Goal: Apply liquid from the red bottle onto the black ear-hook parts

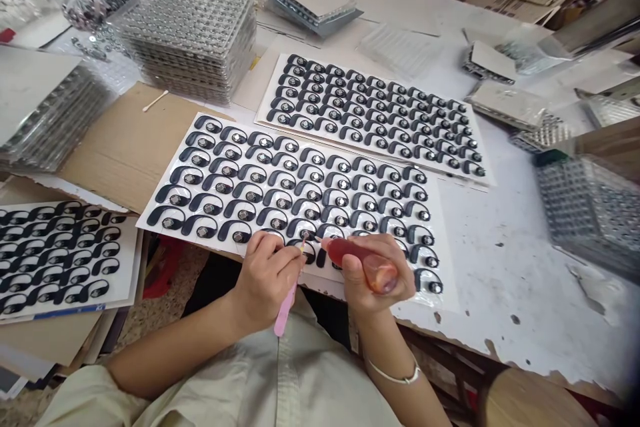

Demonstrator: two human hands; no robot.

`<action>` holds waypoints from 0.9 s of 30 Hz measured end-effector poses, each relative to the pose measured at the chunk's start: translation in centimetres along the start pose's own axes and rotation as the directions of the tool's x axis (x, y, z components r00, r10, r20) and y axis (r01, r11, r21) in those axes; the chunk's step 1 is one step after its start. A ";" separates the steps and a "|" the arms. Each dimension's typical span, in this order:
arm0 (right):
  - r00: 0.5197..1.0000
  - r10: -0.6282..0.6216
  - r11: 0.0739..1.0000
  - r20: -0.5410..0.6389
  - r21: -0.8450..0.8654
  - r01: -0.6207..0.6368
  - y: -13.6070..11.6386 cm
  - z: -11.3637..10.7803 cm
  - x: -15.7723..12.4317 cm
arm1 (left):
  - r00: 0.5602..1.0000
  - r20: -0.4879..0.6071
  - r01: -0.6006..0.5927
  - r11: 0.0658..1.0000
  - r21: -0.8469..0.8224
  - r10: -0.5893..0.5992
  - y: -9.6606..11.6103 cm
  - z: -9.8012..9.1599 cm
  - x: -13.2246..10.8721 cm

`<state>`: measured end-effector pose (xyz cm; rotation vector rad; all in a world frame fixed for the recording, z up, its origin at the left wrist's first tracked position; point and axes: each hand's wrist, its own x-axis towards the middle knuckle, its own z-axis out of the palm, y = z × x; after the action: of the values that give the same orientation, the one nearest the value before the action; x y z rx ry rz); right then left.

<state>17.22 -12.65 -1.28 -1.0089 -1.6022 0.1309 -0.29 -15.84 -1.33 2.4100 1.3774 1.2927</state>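
Observation:
My left hand (270, 273) is closed around pink tweezers (283, 319), whose tip points at the near rows of a white sheet (148, 219). In my right hand (387, 267) is a squeeze bottle (361, 260) of reddish liquid, its nozzle aimed at the same spot beside the tweezer tip. Rows of black curved pieces (277, 219), each with a round end and a shiny centre, cover the sheet. My hands hide part of the nearest row. Whether the tips touch a piece, I cannot make out.
Behind lies a second sheet (270, 97) of black pieces; another (127, 280) sits lower left. Stacked clear trays (185, 33) stand back left, more packs (590, 207) at right. A cotton swab (155, 101) rests on cardboard (117, 147). A round stool (530, 400) is lower right.

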 end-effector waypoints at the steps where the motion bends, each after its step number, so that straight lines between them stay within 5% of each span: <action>1: 1.000 -0.005 1.000 -0.002 -0.001 0.005 0.0 0.0 0.0 | 1.000 0.003 0.001 1.000 0.001 -0.001 0.0 0.0 0.0; 27: 1.000 -0.029 1.000 0.013 -0.010 0.029 0.2 -0.1 -0.3 | 0.999 -0.040 0.024 0.999 -0.047 -0.026 -0.3 -0.1 0.1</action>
<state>17.40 -12.77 -1.53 -0.9940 -1.6299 0.1103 -0.52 -15.62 -1.31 2.3414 1.3668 1.3598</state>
